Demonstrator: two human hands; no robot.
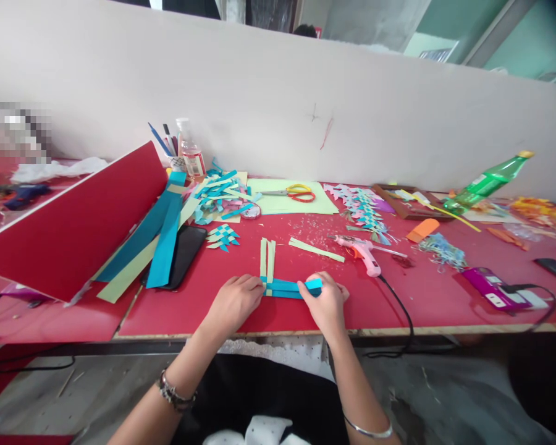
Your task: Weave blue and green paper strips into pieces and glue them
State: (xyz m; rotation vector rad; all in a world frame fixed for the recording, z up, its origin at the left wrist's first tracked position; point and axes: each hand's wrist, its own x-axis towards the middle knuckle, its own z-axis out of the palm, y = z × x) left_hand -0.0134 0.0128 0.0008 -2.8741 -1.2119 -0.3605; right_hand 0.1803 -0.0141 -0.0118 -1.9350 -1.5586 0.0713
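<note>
Blue and pale green paper strips [282,288] cross in a small weave on the red tabletop, right in front of me. Two green ends stick up away from me, and the blue ends run to the right. My left hand [241,300] is closed at the left edge of the weave, its fingertips pinching the crossing. Thumb and fingers of my right hand [325,303] are pinched on the blue strips' right end. A loose green strip [317,250] lies just beyond my hands. Farther left sits a finished-looking woven paper fish [223,236] in blue and green.
A pink glue gun [365,254] with a black cord lies to the right. Scissors [296,193] rest on green paper at the back. A black phone [185,253] lies under long strips, beside a standing red board [88,228]. A purple power strip [495,289] and green bottle [488,182] are farther right.
</note>
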